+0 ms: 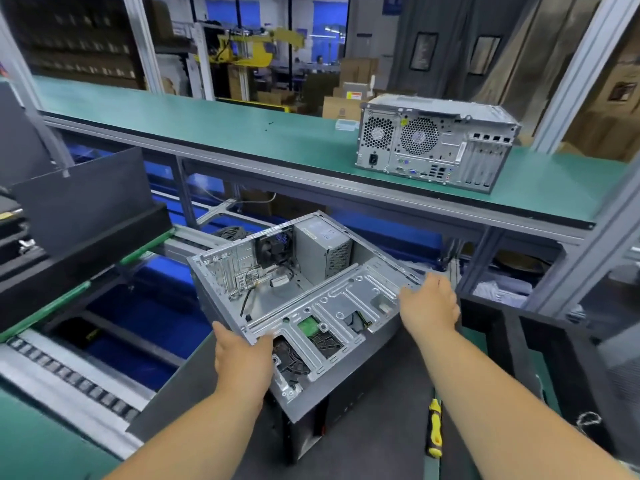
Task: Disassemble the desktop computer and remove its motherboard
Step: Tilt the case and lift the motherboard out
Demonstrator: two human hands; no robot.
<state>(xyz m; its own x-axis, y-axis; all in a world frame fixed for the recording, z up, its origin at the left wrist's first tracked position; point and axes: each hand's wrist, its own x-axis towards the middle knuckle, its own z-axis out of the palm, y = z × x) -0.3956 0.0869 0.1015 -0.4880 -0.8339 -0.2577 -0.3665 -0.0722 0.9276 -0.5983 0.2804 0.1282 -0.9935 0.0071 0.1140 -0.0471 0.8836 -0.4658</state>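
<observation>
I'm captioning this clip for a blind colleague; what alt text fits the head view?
Two bare hands grip an opened grey metal desktop computer case, tilted over a dark work mat: left hand on its near corner, right hand on its right edge. A yellow-and-black screwdriver lies beside it; a second closed grey computer tower sits on the green shelf.

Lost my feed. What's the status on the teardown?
Both hands, left and right, grip open computer case, tilted. Power supply inside. Screwdriver beside right forearm.
</observation>
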